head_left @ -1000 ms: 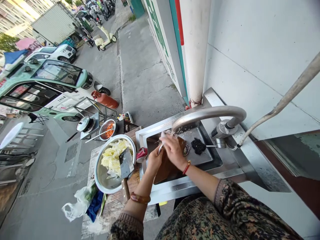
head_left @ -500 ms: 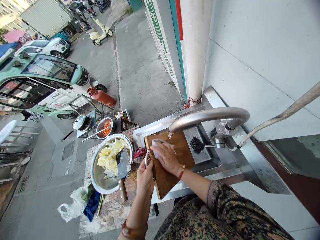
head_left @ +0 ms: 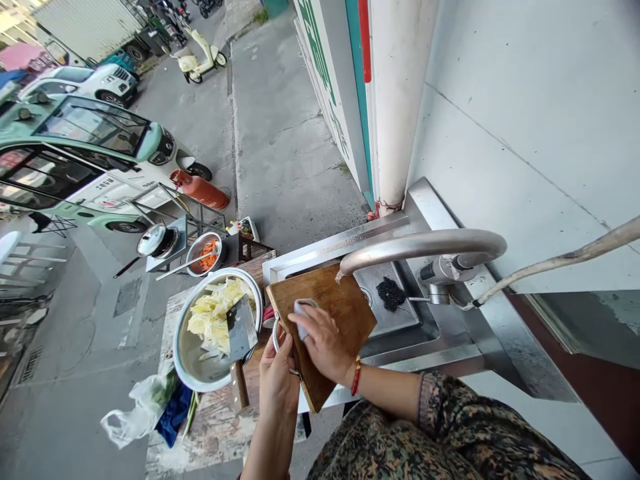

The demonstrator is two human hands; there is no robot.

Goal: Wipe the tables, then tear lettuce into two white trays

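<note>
A wooden cutting board (head_left: 345,320) is tilted over the steel sink (head_left: 430,330), under the curved faucet (head_left: 425,243), from which water runs onto it. My left hand (head_left: 278,370) grips the board by the metal handle (head_left: 276,333) on its left edge. Pressed flat on the wood, my right hand (head_left: 325,343) holds a pale cloth (head_left: 303,317) under its fingers. Left of the board, a cleaver (head_left: 242,333) rests across the rim of a large metal bowl (head_left: 183,357) with chopped cabbage (head_left: 215,310) in it.
A black scouring pad (head_left: 390,294) lies in the sink. Beyond the big bowl are a smaller bowl of carrots (head_left: 208,255) and a lidded pan (head_left: 156,240). A plastic bag (head_left: 145,403) sits on the worn table (head_left: 220,433). An orange gas cylinder (head_left: 203,191) stands behind.
The board has shifted left and toward me, along with my left hand. My right hand has slid the cloth down and left across the wood.
</note>
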